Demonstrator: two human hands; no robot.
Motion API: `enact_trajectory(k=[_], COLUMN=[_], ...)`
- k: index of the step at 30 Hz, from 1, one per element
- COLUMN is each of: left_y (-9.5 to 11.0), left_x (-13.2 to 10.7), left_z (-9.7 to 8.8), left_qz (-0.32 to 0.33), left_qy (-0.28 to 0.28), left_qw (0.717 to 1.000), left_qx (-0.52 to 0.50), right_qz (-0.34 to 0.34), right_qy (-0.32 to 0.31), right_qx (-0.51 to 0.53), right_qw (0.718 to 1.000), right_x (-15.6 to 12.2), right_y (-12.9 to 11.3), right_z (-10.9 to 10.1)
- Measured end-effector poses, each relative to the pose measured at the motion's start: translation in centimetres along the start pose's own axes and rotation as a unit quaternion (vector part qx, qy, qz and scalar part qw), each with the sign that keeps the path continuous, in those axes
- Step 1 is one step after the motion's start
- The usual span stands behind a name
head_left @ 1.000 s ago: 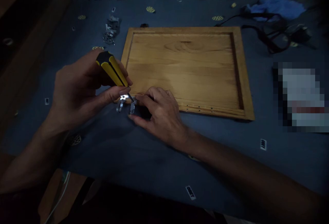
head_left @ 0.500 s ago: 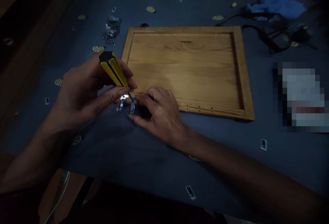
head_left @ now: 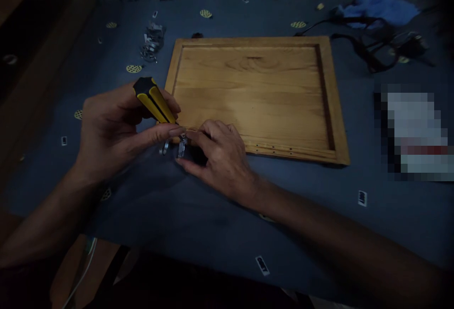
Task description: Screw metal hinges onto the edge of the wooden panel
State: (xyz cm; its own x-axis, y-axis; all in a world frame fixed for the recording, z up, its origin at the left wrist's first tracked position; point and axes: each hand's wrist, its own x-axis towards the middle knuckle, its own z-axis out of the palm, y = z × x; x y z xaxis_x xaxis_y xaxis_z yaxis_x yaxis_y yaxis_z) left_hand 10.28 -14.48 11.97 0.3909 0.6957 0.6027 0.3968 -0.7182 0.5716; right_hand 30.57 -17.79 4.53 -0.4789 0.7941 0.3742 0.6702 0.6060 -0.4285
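Note:
My left hand (head_left: pixel 117 124) is closed around a screwdriver (head_left: pixel 156 103) with a yellow and black handle. The handle leans up and to the left, and its tip points down at a small metal hinge (head_left: pixel 182 146). That hinge lies at the near left edge of a framed wooden panel (head_left: pixel 248 91). My left thumb covers part of the hinge and most of the screwdriver's shaft. From the right, my right hand (head_left: pixel 223 157) pinches the hinge between thumb and forefinger, its other fingers curled over the panel's near rail.
Several loose metal hinges (head_left: pixel 152 41) lie in a pile behind the panel's left corner. Small dark holes (head_left: pixel 273 149) run along the near rail. At the back right are black glasses (head_left: pixel 369 53) and a blue cloth (head_left: pixel 381 10). A blurred-out pale object (head_left: pixel 414 134) lies at right.
The screwdriver handle has moved slightly left and down with my left hand, whose thumb now hides more of the hinge. My right hand keeps its place on the hinge.

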Motion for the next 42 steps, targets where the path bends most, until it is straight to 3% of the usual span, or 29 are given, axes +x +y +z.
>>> enact_trajectory(k=[7, 16, 19, 30, 35, 42], left_y=[0.2, 0.6, 1.2, 0.0, -0.3, 0.6], left_x=[0.0, 0.1, 0.1, 0.0, 0.2, 0.1], left_z=[-0.2, -0.8, -1.0, -1.2, -0.6, -0.4], left_qz=[-0.035, -0.016, -0.042, -0.078, -0.031, -0.076], left_qy=[0.049, -0.033, -0.042, 0.062, 0.05, 0.058], left_qw=[0.998, 0.998, 0.997, 0.993, 0.998, 0.995], left_qx=[0.002, -0.052, -0.058, -0.064, -0.037, -0.021], right_qz=[-0.007, 0.001, -0.003, -0.005, -0.002, 0.002], right_qy=[0.016, 0.003, 0.01, 0.014, 0.013, 0.005], right_qx=[-0.002, 0.019, 0.025, 0.013, 0.015, 0.011], right_qw=[1.0, 1.0, 1.0, 1.0, 1.0, 1.0], right_x=[0.0, 0.0, -0.1, -0.1, -0.1, 0.0], right_y=[0.0, 0.0, 0.0, 0.1, 0.0, 0.0], right_z=[0.0, -0.1, -0.1, 0.0, 0.1, 0.1])
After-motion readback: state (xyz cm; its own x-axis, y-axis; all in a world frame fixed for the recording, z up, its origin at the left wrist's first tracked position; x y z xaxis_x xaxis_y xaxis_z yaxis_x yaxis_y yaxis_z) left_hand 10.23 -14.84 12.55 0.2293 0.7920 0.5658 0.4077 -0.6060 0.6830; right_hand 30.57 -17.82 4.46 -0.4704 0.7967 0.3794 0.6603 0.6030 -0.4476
